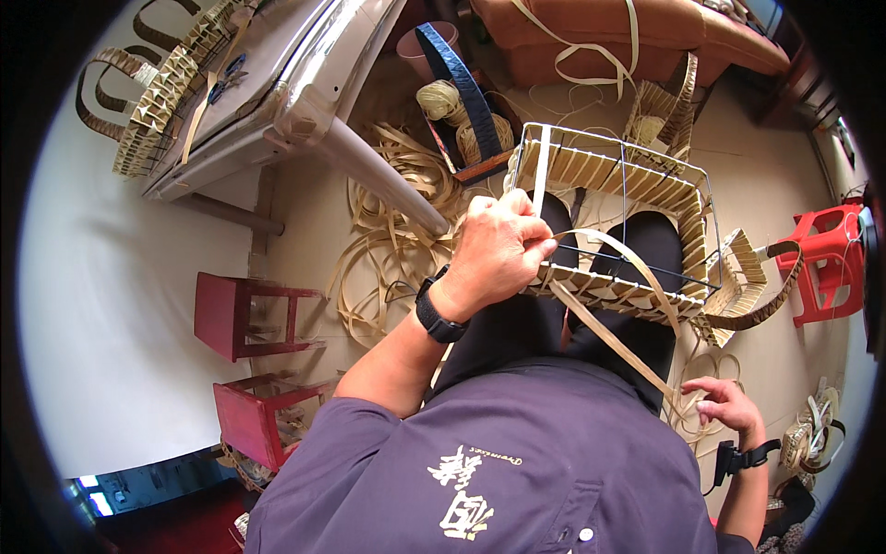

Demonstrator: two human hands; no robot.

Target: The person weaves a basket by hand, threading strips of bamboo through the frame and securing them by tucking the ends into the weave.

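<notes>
A rectangular wire-frame basket (694, 222) lies across my knees, its sides partly wrapped with pale woven strips. My left hand (503, 242) is closed at its near left corner, thumb and fingers pinching a flat tan strip (637, 261) that arcs away to the right. Another length of strip (609, 337) slants from the basket's near rim down toward my right side. There my right hand (727, 404) is held low, fingers apart and stretched out, close to the strip's loops; no firm grip on them shows.
Coiled strips (406, 171) cover the floor at left, beside a table leg (378, 175). A blue-handled basket (466, 92) holds yarn balls. Finished-looking baskets (152, 111) stand on the table. A red plastic stool (826, 263) is at right, dark red wooden stools (221, 316) at left.
</notes>
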